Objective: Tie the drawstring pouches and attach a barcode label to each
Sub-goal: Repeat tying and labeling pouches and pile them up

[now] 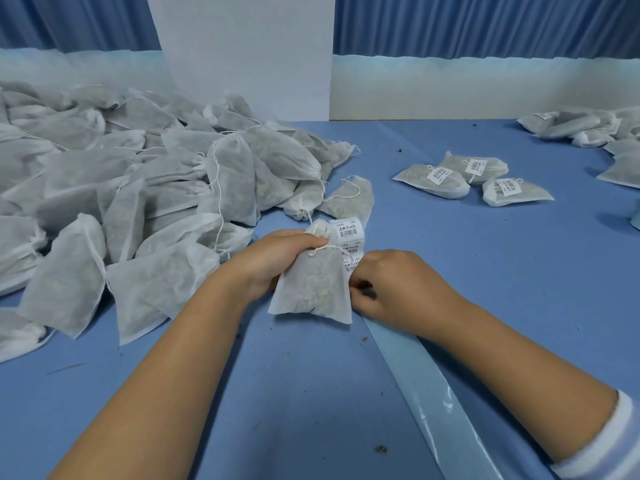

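The left hand [277, 259] grips a white pouch [313, 289] by its tied neck. The right hand [391, 282] curls its fingers at the strip of barcode labels [347, 233], just beside the pouch. A big pile of pouches [121, 174] lies on the left of the blue desk [450, 254]. Three labelled pouches [474, 178] lie well apart on the right.

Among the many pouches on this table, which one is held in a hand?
The pouch directly before the person: the left hand grips its tied neck, while all others lie untouched on the table.
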Available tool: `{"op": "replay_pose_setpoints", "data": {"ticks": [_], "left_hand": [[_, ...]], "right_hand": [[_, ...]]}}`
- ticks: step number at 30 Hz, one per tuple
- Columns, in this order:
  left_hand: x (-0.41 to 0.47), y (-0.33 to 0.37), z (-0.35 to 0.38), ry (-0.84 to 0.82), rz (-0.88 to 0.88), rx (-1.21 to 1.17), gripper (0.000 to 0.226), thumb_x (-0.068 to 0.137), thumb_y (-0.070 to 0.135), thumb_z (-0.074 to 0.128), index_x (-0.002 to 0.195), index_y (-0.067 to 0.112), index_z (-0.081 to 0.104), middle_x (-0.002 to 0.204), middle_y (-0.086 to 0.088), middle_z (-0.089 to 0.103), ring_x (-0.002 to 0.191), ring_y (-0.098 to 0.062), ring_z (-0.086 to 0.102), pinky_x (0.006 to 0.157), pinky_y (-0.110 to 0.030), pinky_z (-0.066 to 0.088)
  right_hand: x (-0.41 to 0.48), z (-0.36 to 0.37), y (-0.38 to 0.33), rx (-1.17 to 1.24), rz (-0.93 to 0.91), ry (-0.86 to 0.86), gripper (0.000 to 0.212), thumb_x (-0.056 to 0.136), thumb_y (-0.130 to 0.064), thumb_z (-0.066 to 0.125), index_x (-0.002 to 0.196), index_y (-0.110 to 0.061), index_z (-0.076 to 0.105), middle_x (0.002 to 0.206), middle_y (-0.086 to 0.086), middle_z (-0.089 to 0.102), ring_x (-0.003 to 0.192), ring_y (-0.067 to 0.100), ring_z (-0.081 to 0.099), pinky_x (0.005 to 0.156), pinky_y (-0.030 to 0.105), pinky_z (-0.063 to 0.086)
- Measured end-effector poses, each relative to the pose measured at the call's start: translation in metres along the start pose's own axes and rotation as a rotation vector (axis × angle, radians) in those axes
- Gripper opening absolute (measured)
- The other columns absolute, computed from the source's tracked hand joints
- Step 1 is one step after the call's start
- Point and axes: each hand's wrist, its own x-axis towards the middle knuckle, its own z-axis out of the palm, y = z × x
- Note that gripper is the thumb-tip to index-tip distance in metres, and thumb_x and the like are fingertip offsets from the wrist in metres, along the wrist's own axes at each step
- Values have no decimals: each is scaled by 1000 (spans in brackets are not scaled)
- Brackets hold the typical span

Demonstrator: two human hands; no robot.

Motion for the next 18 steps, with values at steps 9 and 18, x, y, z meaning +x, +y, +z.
{"op": "replay_pose_setpoints", "data": {"ticks": [9, 18], "left_hand": [[-1, 2, 0, -2, 4, -14, 16, 94, 21, 62, 98, 12, 75, 105, -10, 76, 102, -25, 70, 96, -38, 51], [-5, 4, 2, 2, -14, -11, 22, 95, 20, 61, 110, 7, 72, 111, -13, 74, 114, -30, 66, 108, -47, 46]], "right_hand": [[0, -5, 7, 195, 47, -22, 16, 86, -31, 65, 89, -18, 74, 91, -5, 66, 82, 14, 60, 78, 32, 47], [2, -2, 12, 256, 39, -7, 15, 88, -30, 69, 85, -16, 75, 90, -3, 66, 80, 15, 59, 77, 37, 48]]}}
